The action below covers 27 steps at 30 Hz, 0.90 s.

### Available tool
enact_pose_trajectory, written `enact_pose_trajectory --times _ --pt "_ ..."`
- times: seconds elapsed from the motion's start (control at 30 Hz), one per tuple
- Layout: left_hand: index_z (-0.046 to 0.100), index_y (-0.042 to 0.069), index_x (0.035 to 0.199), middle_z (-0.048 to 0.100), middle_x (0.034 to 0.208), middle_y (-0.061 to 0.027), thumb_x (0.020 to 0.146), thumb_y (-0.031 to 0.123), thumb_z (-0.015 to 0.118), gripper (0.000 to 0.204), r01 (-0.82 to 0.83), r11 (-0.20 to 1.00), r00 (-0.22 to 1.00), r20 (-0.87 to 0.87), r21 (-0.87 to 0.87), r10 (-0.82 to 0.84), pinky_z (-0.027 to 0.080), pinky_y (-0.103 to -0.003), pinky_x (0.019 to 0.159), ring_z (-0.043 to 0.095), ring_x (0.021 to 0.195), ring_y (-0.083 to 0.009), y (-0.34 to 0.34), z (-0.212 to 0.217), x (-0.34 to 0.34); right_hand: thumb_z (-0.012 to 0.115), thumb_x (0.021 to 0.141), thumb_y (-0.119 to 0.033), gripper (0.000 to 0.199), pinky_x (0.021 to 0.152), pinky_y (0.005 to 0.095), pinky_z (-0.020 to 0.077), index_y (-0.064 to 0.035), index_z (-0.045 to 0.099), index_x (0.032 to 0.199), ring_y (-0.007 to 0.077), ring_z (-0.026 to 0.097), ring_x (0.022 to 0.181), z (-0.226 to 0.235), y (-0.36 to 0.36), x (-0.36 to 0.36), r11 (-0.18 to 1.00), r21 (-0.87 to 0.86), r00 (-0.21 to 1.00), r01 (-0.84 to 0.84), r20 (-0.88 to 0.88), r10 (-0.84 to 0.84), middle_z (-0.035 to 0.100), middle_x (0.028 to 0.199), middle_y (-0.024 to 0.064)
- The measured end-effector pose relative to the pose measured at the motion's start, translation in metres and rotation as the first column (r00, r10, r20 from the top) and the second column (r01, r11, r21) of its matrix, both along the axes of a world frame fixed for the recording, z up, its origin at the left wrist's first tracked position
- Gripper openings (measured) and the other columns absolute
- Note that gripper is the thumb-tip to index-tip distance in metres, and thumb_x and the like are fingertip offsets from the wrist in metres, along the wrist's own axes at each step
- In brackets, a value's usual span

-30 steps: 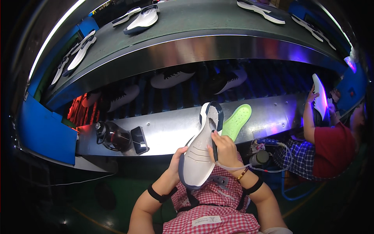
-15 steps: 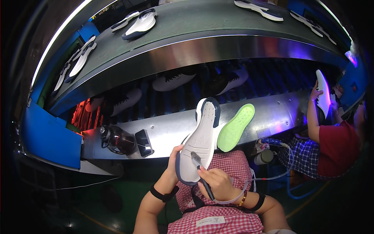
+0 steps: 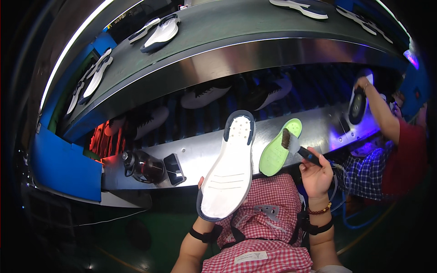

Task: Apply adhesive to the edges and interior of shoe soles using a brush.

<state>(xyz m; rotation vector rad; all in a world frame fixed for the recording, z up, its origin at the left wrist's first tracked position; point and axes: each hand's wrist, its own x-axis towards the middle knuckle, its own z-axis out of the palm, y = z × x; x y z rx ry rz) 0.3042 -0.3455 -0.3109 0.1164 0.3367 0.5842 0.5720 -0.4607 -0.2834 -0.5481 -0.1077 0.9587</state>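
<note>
A white shoe sole point(image 3: 227, 177) with a navy rim is in my left hand point(image 3: 200, 182), tilted up in front of my lap. Most of that hand is hidden behind the sole; a fingertip shows at its left edge. Just to the right, a light green insole-shaped piece point(image 3: 273, 158) lies on the metal ledge near its front edge. My right hand point(image 3: 317, 176) grips a brush point(image 3: 308, 156) by its dark handle. The dark bristles are over the upper part of the green piece; whether they touch it I cannot tell.
A dark-lidded bottle point(image 3: 142, 167) and a phone point(image 3: 174, 169) are on the ledge point(image 3: 202, 152) at left. Shoes point(image 3: 207, 96) sit in the dark space behind. More soles point(image 3: 163, 32) lie on the green belt point(image 3: 218, 27) above. At right, a co-worker's arm point(image 3: 381, 107) holds a shoe part.
My right hand has moved the brush off the white sole, rightward to the green piece. The white sole is turned slightly and still held. The co-worker's arm and shoe part have shifted.
</note>
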Motion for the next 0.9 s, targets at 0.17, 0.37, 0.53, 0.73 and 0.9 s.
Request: enact_pose_trajectory --times 0.17,0.37,0.53,0.73,0.9 --pt "0.021 0.009 0.139 0.021 0.142 -0.0214 0.079 0.061 0.043 0.082 -0.040 0.993 0.996 0.077 -0.108 0.048 0.023 -0.071 0.091 0.028 0.123 -0.0493 -0.003 -0.011 -0.005 0.048 0.084 -0.023 0.039 0.069 0.0281 0.0417 0.0053 0.053 0.111 0.0202 0.058 0.082 -0.026 -0.010 0.006 0.994 -0.108 1.000 -0.008 -0.016 0.006 0.062 0.097 0.0115" --pt "0.037 0.002 0.131 0.043 0.129 -0.0202 0.081 0.052 0.042 0.072 -0.025 0.996 0.975 -0.219 0.080 0.042 0.038 -0.042 0.097 0.047 0.114 -0.0342 0.004 -0.026 -0.011 0.049 0.084 -0.026 0.042 0.067 0.0273 0.0404 0.0030 0.051 0.114 0.0185 0.056 0.083 -0.049 -0.016 0.018 0.954 -0.276 0.986 0.115 -0.087 -0.144 0.060 0.096 0.0097" --pt "0.051 -0.001 0.118 0.059 0.111 -0.0166 0.079 0.049 0.048 0.063 0.211 0.975 0.756 -0.643 0.067 -0.120 0.043 -0.031 0.090 0.057 0.097 -0.0244 -0.002 0.010 -0.030 0.049 0.084 -0.029 0.041 0.066 0.0254 0.0390 -0.0002 0.053 0.112 0.0154 0.055 0.082 -0.055 -0.039 0.035 0.933 -0.280 0.964 0.226 -0.075 -0.256 0.060 0.097 0.0078" --pt "0.042 0.005 0.129 0.050 0.124 -0.0173 0.081 0.049 0.039 0.065 0.130 0.862 0.991 -0.080 0.489 -0.104 0.043 -0.041 0.091 0.054 0.106 -0.0322 0.076 0.145 0.092 0.048 0.083 -0.032 0.039 0.061 0.0236 0.0403 -0.0047 0.056 0.109 0.0135 0.058 0.075 -0.068 -0.041 0.040 0.878 -0.390 0.950 0.277 -0.029 -0.312 0.063 0.091 0.0051" --pt "0.045 0.008 0.123 0.051 0.120 -0.0144 0.088 0.056 0.027 0.063 -0.207 0.970 0.942 0.292 0.126 0.163 0.039 -0.047 0.093 0.049 0.111 -0.0312 0.139 0.209 0.220 0.049 0.083 -0.030 0.038 0.059 0.0248 0.0414 -0.0035 0.055 0.110 0.0144 0.058 0.074 -0.041 -0.019 0.037 0.936 -0.277 0.973 0.218 -0.014 -0.231 0.063 0.092 0.0064"
